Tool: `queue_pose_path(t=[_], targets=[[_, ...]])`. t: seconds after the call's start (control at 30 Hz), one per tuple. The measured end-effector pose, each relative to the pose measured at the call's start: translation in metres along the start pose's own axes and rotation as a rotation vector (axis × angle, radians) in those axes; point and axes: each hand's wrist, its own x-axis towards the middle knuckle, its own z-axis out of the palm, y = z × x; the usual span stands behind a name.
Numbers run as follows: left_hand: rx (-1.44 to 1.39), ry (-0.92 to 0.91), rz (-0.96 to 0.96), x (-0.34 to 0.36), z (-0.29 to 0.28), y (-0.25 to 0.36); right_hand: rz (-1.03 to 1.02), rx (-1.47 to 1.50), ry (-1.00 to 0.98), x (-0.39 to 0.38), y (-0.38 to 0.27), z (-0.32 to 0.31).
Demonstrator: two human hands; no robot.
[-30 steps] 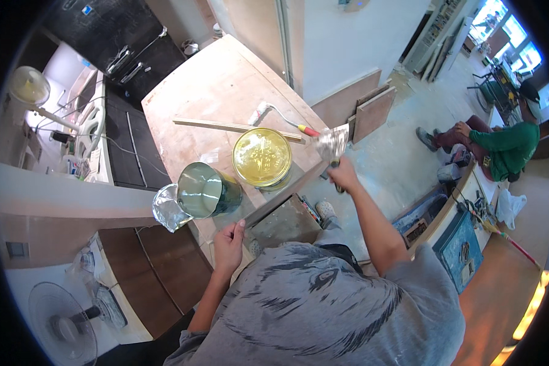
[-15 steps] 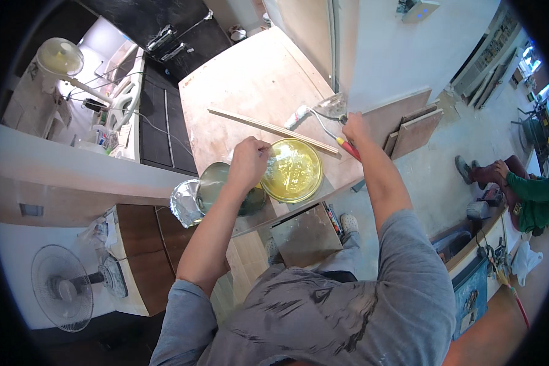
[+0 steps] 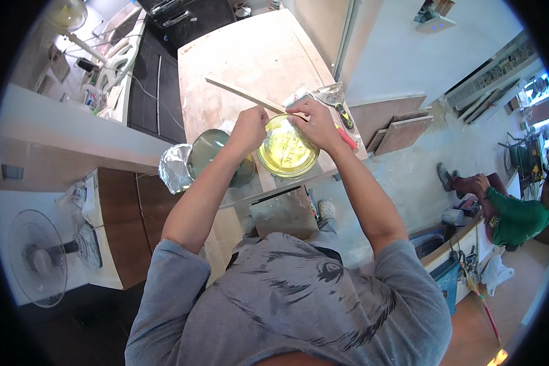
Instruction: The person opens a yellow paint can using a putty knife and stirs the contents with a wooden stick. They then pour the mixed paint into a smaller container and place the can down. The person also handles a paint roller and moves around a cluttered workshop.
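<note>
Round glossy yellow metal lid [image 3: 288,154], raised pattern | crumpled silver foil-like disc [image 3: 174,169] | slim red roller handle [image 3: 348,138] | black-and-yellow scraper handle [image 3: 344,114] | pale tan wooden tabletop [image 3: 244,58] | grey cloth T-shirt [image 3: 299,299], streaky black print | green long-sleeved top [image 3: 521,215]

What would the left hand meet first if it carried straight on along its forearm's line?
Most likely the long wooden strip lying on the table, just beyond the left hand. Depth is unclear, so the hand might pass above it.
</note>
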Motion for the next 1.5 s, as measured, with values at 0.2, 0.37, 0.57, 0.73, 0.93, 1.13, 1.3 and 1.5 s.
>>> queue_pose_path(t=[0.2, 0.37, 0.57, 0.73, 0.93, 1.13, 1.3, 1.5], targets=[[0.154, 0.14, 0.186, -0.014, 0.007, -0.003, 0.003, -0.134, -0.086, 0.015, -0.021, 0.018], [0.146, 0.184, 0.197, -0.024, 0.006, 0.004, 0.018, -0.164, -0.219, 0.029, -0.036, 0.006], [0.145, 0.291, 0.249, -0.046, -0.007, 0.024, -0.095, -0.164, -0.161, 0.016, -0.067, -0.005], [0.113, 0.406, 0.398, -0.068, -0.03, 0.037, -0.23, -0.267, -0.067, 0.006, -0.108, -0.02], [0.08, 0.498, 0.489, -0.075, -0.07, 0.048, -0.469, -0.399, 0.082, 0.009, -0.152, -0.032], [-0.232, 0.601, 0.396, -0.112, -0.123, 0.067, -0.598, -0.422, 0.323, 0.009, -0.18, -0.052], [-1.523, -0.146, -0.129, -0.146, -0.11, 0.022, -0.801, -0.425, 0.61, 0.008, -0.2, -0.046], [-2.151, -0.185, 0.046, -0.183, -0.107, 0.062, -0.902, -0.417, 0.825, -0.025, -0.206, -0.041]])
